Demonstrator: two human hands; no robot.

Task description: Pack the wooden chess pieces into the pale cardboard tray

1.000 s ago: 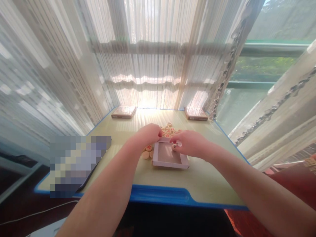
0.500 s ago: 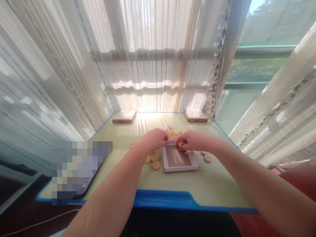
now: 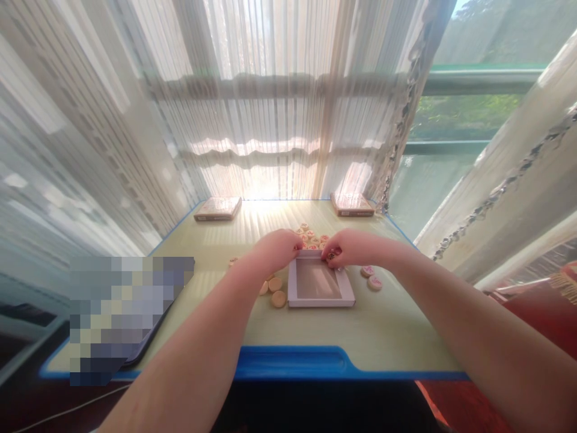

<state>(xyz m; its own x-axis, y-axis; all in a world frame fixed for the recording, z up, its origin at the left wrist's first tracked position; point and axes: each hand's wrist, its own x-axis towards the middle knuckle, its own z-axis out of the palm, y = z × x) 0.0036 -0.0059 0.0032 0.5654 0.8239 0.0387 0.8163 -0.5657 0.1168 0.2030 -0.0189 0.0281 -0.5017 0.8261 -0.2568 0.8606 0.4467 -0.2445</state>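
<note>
Round wooden Chinese chess pieces [image 3: 311, 236] with red characters lie clustered behind a shallow white box [image 3: 322, 302] with a brown bottom. At the box's far left corner my left hand [image 3: 280, 248] is closed, its fingertips pinching the rim. My right hand [image 3: 354, 248] holds a chess piece [image 3: 332, 257] with a dark character between thumb and fingers, over the far right corner. Several blank-faced pieces [image 3: 278, 299] sit left of the box, partly behind my left forearm. Two pieces with pink markings [image 3: 374, 282] lie to its right.
Two flat boxes, one at the back left [image 3: 218, 208] and one at the back right [image 3: 353, 204], stand on the blue-edged table [image 3: 396, 337]. A blurred-out dark tablet-like device [image 3: 153, 328] lies at the left. Sheer curtains [image 3: 270, 114] hang behind the table.
The view has shifted slightly, so the table and its things appear further left and a little higher. My right hand has moved slightly right relative to the box, still holding the piece.
</note>
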